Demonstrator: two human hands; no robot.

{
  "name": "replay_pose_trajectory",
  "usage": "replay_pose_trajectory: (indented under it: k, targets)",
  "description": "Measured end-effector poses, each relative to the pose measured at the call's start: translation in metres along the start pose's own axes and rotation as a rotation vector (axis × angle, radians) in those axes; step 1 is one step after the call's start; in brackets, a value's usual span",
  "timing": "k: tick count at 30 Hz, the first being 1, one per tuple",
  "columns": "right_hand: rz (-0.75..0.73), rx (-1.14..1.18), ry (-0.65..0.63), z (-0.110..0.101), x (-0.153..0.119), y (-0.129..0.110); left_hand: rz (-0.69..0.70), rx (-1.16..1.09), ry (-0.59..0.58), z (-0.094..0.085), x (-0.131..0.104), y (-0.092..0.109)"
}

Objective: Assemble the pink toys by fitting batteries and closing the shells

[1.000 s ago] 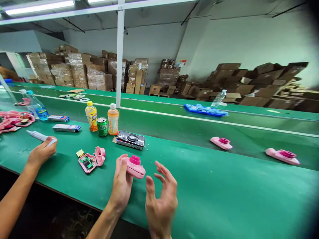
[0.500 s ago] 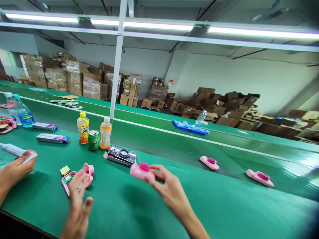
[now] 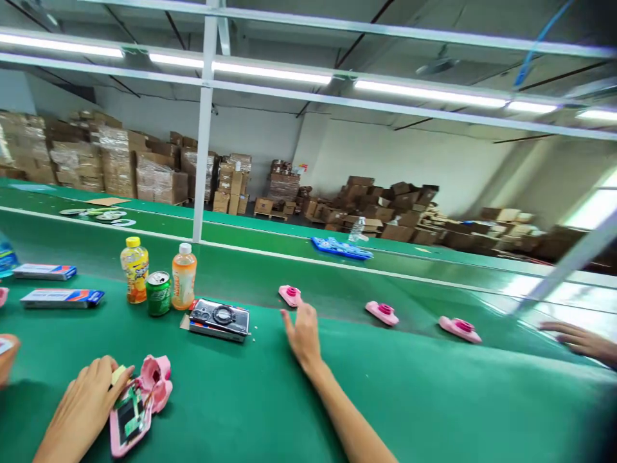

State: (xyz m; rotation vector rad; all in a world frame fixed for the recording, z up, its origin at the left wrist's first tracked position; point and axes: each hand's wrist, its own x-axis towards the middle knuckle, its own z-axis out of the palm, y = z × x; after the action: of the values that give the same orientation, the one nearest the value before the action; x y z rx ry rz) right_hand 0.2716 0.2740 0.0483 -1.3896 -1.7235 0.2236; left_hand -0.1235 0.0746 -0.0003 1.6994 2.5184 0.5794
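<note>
My left hand (image 3: 87, 405) is closed at the left edge of an opened pink toy camera (image 3: 113, 431). A green circuit board (image 3: 136, 402) and wires show inside its casing. A pale yellow block (image 3: 118, 374) sits by my thumb and fingers; whether they pinch it too I cannot tell. My right hand (image 3: 304, 334) reaches forward with thumb and fingers apart, holding nothing. Just beyond its fingertips a closed pink toy camera (image 3: 290, 296) lies on the green belt. Two more pink toy cameras, one nearer (image 3: 382, 313) and one farther right (image 3: 460, 329), lie along the belt.
A silver phone-like device (image 3: 222, 316) on a box, a green can (image 3: 159, 294), a yellow-capped bottle (image 3: 135, 270) and an orange bottle (image 3: 184, 276) stand ahead. Two narrow boxes (image 3: 60, 298) lie left. Other people's hands show at the left edge (image 3: 7, 360) and right (image 3: 578, 337).
My right hand has moved forward and let go of the pink toy camera, now on the belt. My left hand has closed on the opened one. The view has swung right.
</note>
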Motion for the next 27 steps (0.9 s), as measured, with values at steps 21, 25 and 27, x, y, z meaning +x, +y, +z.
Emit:
replay_pose_trajectory:
  k: [21, 25, 27]
  targets:
    - [0.086, 0.335, -0.227, -0.039, -0.181, -0.102, -0.226, -1.432, -0.336, 0.010, -0.091, 0.125]
    - [-0.273, 0.356, -0.299, -0.027, -0.172, -0.132, -0.181, -1.475, -0.394, 0.003, -0.093, 0.127]
    - [-0.422, 0.335, -0.420, -0.016, -0.168, -0.146, -0.215, -1.462, -0.380, 0.008, -0.095, 0.123]
